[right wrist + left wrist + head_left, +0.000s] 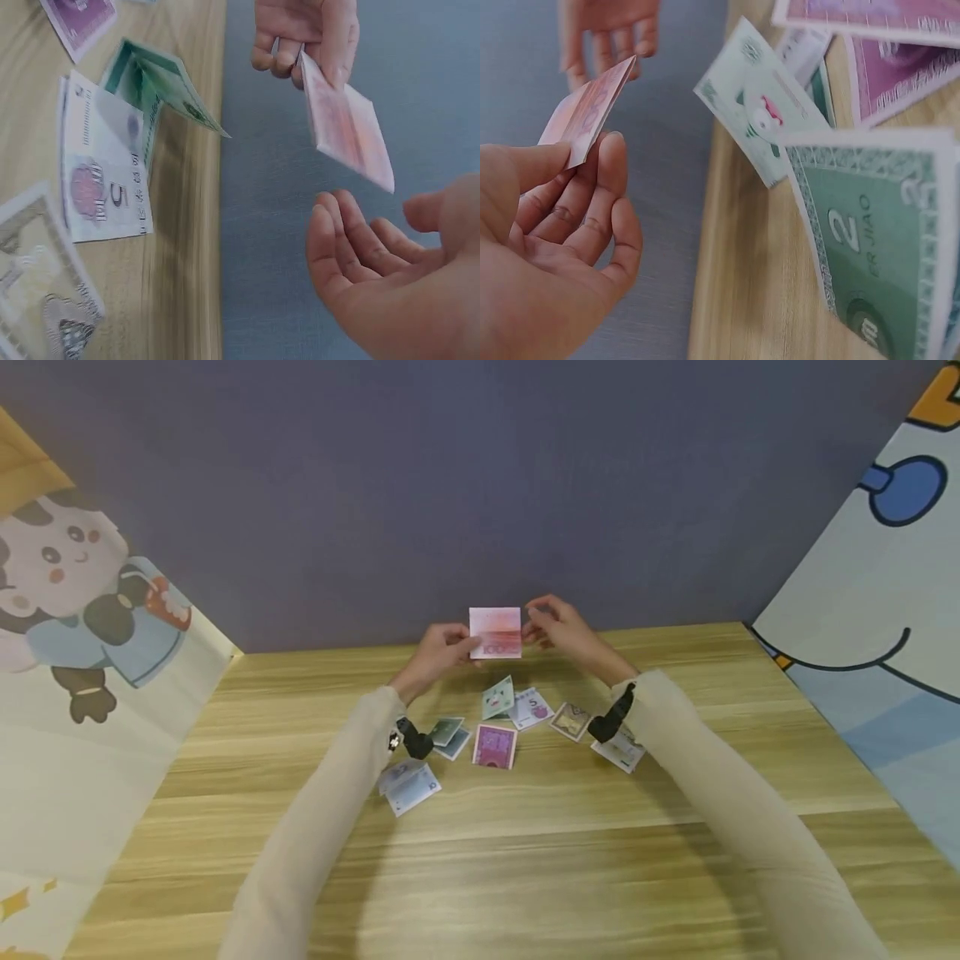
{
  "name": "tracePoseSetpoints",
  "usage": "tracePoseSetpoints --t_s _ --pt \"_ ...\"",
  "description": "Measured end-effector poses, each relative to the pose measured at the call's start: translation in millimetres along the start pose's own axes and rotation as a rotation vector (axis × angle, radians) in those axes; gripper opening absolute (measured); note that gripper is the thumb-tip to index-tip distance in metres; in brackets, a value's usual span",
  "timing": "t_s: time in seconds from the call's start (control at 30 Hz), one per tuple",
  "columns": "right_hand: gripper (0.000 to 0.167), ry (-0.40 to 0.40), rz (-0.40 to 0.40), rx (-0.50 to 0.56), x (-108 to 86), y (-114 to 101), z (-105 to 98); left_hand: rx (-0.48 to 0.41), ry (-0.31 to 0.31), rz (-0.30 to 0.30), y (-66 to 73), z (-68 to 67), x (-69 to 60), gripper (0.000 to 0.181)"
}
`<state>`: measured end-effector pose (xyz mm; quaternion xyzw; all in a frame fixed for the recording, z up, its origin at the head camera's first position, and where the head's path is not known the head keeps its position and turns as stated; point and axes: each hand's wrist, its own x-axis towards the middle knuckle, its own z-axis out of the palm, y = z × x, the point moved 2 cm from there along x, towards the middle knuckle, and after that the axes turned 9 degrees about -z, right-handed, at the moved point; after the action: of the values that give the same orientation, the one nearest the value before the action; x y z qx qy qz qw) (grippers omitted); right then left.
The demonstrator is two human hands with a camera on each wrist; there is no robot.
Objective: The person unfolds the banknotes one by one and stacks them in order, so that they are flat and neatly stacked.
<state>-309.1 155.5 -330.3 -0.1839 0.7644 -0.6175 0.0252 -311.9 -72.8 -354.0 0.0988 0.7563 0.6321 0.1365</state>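
On a wood-grain table [465,877], a folded blue note [412,787] sits at far left, beside a folded dark green note [447,732]; a person's left hand [441,650] pinches a folded red 100 note [497,628] between thumb and fingers, raised near the table's far edge, beyond a purple note [495,747] and a 5 note [531,710]; the right hand [558,628], fingers relaxed and loosely curved, hovers just beside it, a brown note [571,722] nearby.

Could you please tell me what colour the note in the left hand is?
The note is pink and orange, clearest in the head view.
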Motion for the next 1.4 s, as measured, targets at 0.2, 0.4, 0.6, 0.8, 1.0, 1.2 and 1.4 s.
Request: tracePoseSetpoints --t_s 0.2,0.4,0.6,0.8,1.0,1.2,1.4 --pt "0.035 0.013 -0.039 0.076 -18.0 -5 -12 -0.044 0.003 0.03 5.4 -1.5 -13.4 0.015" --pt "0.03 -0.084 -0.034 0.106 -32.9 -11 -3 -0.072 -0.022 0.04 14.6 9.5 -31.8 0.014" --pt "0.038 -0.19 -0.021 0.21 -59.0 -5 10 -0.038 -0.086 0.044 18.7 26.0 -58.2 0.015" --pt "0.044 -0.239 0.031 0.24 -90.8 -11 21 0.06 -0.143 0.065 13.7 37.9 -88.9 0.015" --pt "0.045 -0.263 0.046 0.261 -122.8 -13 34 0.031 -0.17 0.035 6.1 48.4 -121.9 0.014" --pt "0.047 -0.295 0.018 0.277 -151.0 -12 50 0.071 -0.141 0.029 -5.1 58.9 -152.1 0.013" --pt "0.045 -0.272 0.008 0.285 -174.8 -15 65 0.062 -0.142 0.01 -15.5 66.3 -175.6 0.012"
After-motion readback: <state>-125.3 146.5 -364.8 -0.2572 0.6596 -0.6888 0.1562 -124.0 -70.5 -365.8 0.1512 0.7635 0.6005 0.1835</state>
